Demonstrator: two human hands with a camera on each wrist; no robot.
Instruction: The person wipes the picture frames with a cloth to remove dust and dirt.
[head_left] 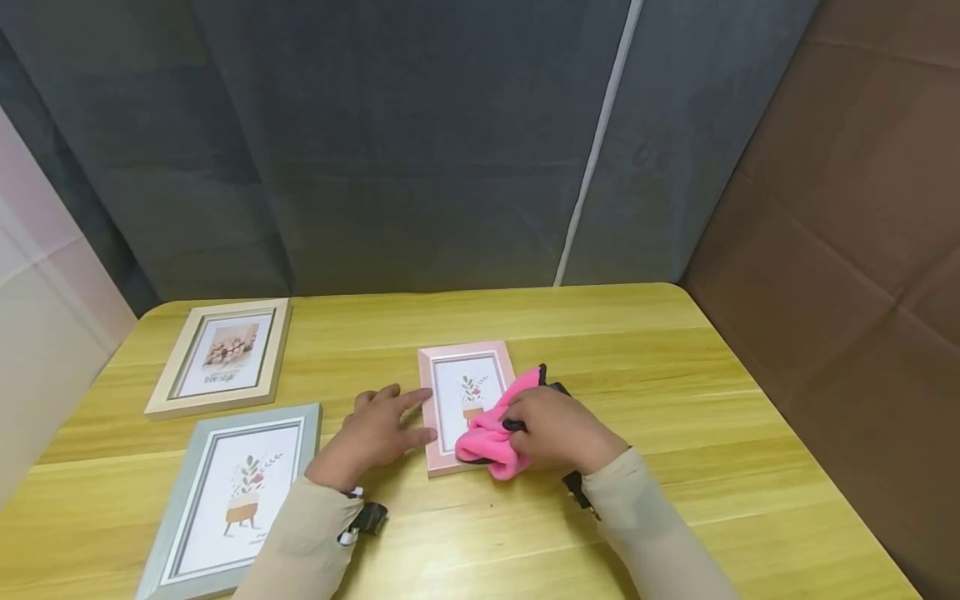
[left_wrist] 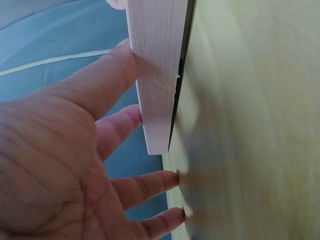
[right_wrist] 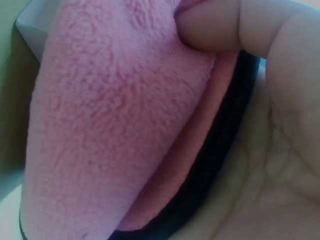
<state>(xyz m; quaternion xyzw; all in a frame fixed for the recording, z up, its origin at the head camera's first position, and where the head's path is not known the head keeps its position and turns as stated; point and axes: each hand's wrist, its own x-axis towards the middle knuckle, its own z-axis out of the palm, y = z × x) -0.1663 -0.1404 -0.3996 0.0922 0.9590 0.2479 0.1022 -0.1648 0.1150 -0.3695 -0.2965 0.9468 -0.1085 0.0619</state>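
Observation:
A pink picture frame (head_left: 433, 457) with a potted-plant print lies flat on the wooden table, at the middle. My left hand (head_left: 377, 429) is at its left side, thumb and forefinger touching the edge. In the left wrist view the fingers (left_wrist: 120, 127) of that hand are spread and fairly straight, and two fingertips reach the tabletop beyond the frame's corner (left_wrist: 157, 145). My right hand (head_left: 558, 425) grips a bunched pink cleaning cloth (head_left: 491, 437) with black edging, over the frame's lower right part, which it hides. Up close, the thumb presses into the fluffy cloth (right_wrist: 115, 110).
To the left lie a grey-green picture frame (head_left: 176, 508) with a similar plant print and, behind it, a cream picture frame (head_left: 273, 354). Wooden tabletop (head_left: 712, 433) extends to the right. A dark curtain (head_left: 420, 167) hangs behind the table, a brown one (head_left: 847, 250) at right.

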